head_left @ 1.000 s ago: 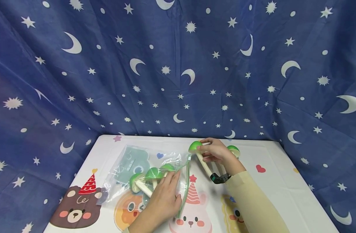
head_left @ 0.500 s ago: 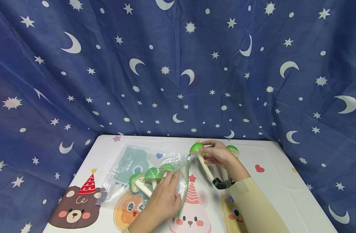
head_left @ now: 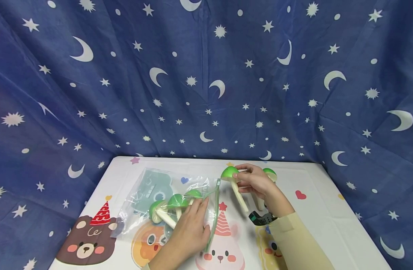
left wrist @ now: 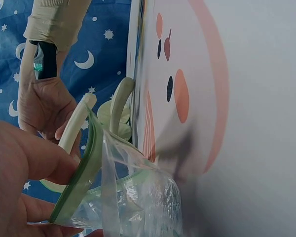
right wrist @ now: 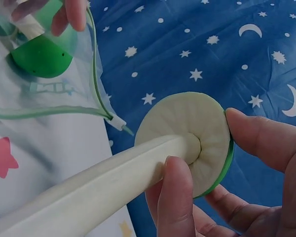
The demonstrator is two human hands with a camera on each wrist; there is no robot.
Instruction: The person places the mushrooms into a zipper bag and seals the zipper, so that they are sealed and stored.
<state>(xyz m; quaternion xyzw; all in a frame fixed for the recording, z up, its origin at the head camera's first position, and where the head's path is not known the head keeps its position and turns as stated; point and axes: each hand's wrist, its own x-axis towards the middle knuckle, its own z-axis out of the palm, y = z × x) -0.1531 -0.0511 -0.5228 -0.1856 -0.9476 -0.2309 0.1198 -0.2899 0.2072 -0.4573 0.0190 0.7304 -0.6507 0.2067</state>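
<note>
My right hand (head_left: pixel 258 182) grips a toy mushroom (head_left: pixel 228 173) with a green cap and a long cream stem, just right of the bag's mouth. In the right wrist view, the fingers hold the cap's rim and the top of the stem (right wrist: pixel 98 177). My left hand (head_left: pixel 193 228) is at the mouth of a clear zip bag (head_left: pixel 128 210) and pinches its green zip edge (left wrist: pixel 84 173). Inside the bag lie three green-capped mushrooms (head_left: pixel 177 201), partly hidden by the left hand. Another mushroom (head_left: pixel 270 174) is behind the right hand, mostly covered by it.
The white tablecloth (head_left: pixel 314 221) bears printed cartoon animals, hearts and stars. A blue curtain (head_left: pixel 206 93) with moons and stars rises behind the table's back edge and along both sides. A black strap (head_left: pixel 260 218) is on the right wrist.
My right hand has shifted slightly right and down, carrying the mushroom a little away from the bag's mouth. The left hand and the bag stay almost still.
</note>
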